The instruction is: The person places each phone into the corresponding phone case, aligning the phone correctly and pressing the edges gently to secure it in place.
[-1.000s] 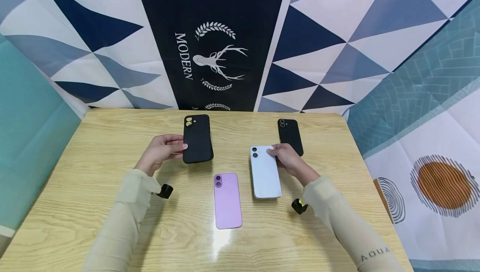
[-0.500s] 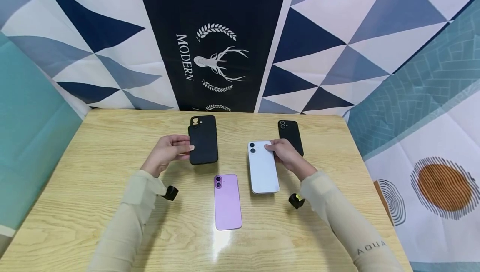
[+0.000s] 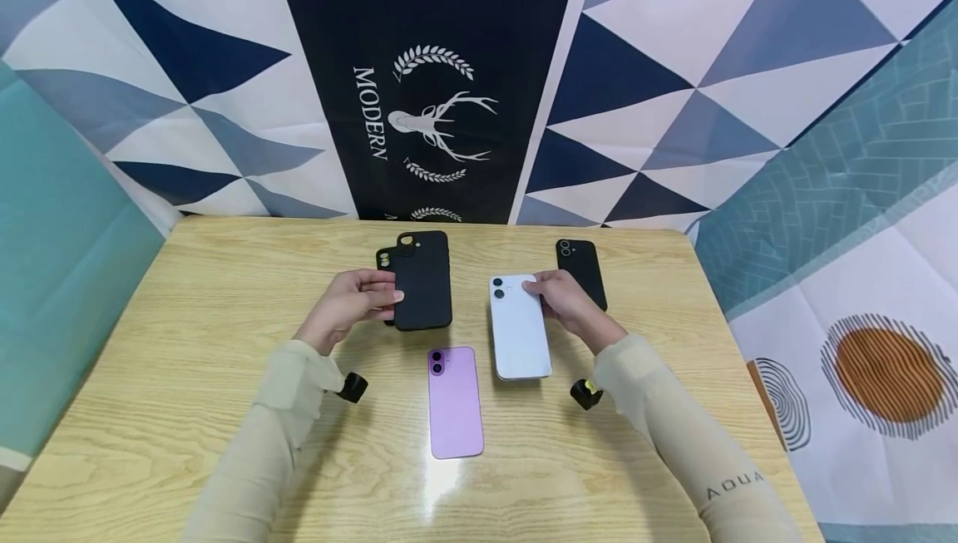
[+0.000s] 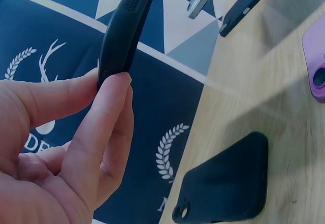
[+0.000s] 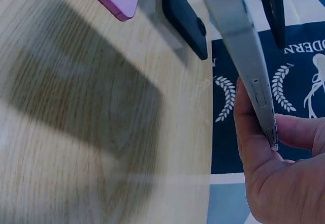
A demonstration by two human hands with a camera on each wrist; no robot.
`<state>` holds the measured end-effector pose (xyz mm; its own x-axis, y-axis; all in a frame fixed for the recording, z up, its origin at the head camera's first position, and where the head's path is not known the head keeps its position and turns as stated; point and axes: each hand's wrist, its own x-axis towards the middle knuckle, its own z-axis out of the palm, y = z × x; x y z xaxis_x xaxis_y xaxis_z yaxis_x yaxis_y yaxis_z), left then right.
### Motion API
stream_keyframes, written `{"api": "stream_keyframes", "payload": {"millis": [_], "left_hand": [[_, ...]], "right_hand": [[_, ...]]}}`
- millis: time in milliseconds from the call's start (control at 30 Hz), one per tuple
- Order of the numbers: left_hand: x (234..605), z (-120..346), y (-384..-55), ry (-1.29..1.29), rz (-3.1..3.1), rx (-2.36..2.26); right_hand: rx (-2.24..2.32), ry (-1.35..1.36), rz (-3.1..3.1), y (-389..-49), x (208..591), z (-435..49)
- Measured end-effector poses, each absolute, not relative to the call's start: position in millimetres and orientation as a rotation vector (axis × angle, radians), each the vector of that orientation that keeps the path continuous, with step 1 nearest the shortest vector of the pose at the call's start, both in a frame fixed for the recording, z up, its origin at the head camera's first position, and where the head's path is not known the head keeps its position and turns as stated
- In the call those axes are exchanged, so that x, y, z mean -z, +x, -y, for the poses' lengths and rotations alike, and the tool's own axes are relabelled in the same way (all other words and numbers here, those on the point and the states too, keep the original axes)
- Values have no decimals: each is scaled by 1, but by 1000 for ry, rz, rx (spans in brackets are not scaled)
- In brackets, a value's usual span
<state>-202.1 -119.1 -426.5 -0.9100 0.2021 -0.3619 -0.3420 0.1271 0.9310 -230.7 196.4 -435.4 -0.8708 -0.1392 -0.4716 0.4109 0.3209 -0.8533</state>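
My left hand (image 3: 350, 306) pinches a black phone case (image 3: 425, 281) by its left side, thumb on the face towards me. The case is held above the table, its camera cutout at the top left. Partly hidden behind it, a second black phone case (image 4: 226, 181) lies on the table. My right hand (image 3: 566, 303) grips a white phone (image 3: 520, 328) by its upper right edge, back side up and raised off the table. In the right wrist view the phone's edge shows between thumb and fingers. A purple phone (image 3: 456, 406) lies back side up between the hands.
Behind my right hand, a black phone-shaped piece (image 3: 580, 270) with two camera rings lies near the table's back edge. The wooden table (image 3: 172, 343) ends at a patterned cloth backdrop (image 3: 449, 27). Small black wrist cameras (image 3: 353, 387) hang under both forearms.
My left hand has moved right with the black case, bringing the second case behind it partly into sight. My right hand has shifted slightly left and back with the white phone.
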Motion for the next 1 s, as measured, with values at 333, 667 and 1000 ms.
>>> {"api": "stream_keyframes", "payload": {"millis": [333, 667, 1000], "left_hand": [[424, 102, -202, -100, -1989, -1830], [423, 86, -199, -104, -1954, -1855], [424, 70, -198, -96, -1946, -1857]], "right_hand": [[1581, 254, -2126, -233, 430, -194], [1579, 256, -2119, -235, 430, -191], [1586, 273, -2126, -240, 425, -184]]}}
